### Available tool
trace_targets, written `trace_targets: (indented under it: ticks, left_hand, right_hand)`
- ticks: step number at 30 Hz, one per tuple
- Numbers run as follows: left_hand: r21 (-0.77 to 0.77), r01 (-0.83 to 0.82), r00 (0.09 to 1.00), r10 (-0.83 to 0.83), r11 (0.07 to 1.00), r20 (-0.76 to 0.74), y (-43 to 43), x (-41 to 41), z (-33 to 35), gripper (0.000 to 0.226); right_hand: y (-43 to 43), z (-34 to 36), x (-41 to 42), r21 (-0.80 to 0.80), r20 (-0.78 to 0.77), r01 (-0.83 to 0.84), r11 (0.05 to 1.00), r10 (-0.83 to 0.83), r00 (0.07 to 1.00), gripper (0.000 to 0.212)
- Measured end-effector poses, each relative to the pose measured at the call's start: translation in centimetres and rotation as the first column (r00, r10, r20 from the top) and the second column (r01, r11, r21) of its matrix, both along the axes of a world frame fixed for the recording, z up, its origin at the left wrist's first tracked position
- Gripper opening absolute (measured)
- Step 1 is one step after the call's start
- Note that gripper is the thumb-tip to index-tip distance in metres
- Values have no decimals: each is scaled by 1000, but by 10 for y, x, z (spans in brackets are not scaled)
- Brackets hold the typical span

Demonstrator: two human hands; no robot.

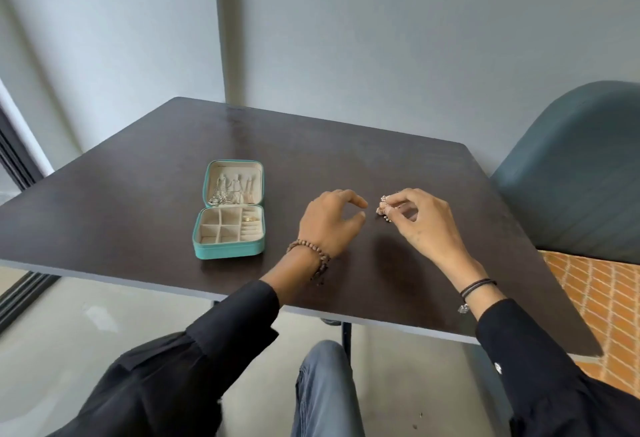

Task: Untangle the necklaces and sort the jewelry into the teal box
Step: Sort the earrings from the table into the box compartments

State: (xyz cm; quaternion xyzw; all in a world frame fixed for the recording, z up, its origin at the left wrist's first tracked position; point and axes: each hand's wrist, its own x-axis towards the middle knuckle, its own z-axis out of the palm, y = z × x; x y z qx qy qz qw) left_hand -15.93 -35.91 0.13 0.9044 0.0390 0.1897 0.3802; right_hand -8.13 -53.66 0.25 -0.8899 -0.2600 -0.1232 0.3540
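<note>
The teal jewelry box [228, 252] lies open on the dark table [138, 201], left of both hands. Silver chains hang in its cream lid, and a gold ring [250, 218] sits in the ring rolls of the base. My right hand [426, 225] pinches a small rose-gold piece of jewelry [383, 208] with little beads just above the tabletop. My left hand [329, 221] hovers close beside it with thumb and fingers loosely curled, holding nothing.
A blue-grey chair [575, 173] stands at the table's right side, over an orange patterned floor [602, 298]. Grey walls rise behind the table. My knee in jeans [325, 391] shows under the near edge.
</note>
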Motion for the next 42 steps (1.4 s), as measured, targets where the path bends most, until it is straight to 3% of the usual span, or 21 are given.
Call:
trace_targets:
  ticks: [6, 11, 19, 26, 33, 42]
  left_hand:
    - [67, 79, 996, -76, 995, -54, -44, 54, -14, 26]
    - [122, 115, 992, -107, 986, -69, -60, 87, -26, 34]
    - [191, 109, 994, -102, 976, -43, -62, 101, -39, 39]
    - [179, 58, 998, -56, 982, -19, -59, 99, -40, 36]
    - [153, 114, 978, -138, 982, 158, -53, 87, -36, 26]
    - [106, -2, 973, -22, 994, 230, -39, 57, -14, 18]
  right_hand:
    - [-33, -18, 46, -80, -29, 157, 984, -159, 987, 16]
    - [-40, -30, 62, -20, -102, 149, 989, -151, 983, 17]
    - [-33, -43, 72, -53, -39, 159, 986, -161, 986, 11]
    - [-33, -42, 66, 24, -7, 103, 994, -103, 995, 5]
    - [-30, -24, 41, 51, -22, 67, 996, -66, 998, 10]
    - [-24, 9, 8, 146, -54, -58, 988, 66, 996, 4]
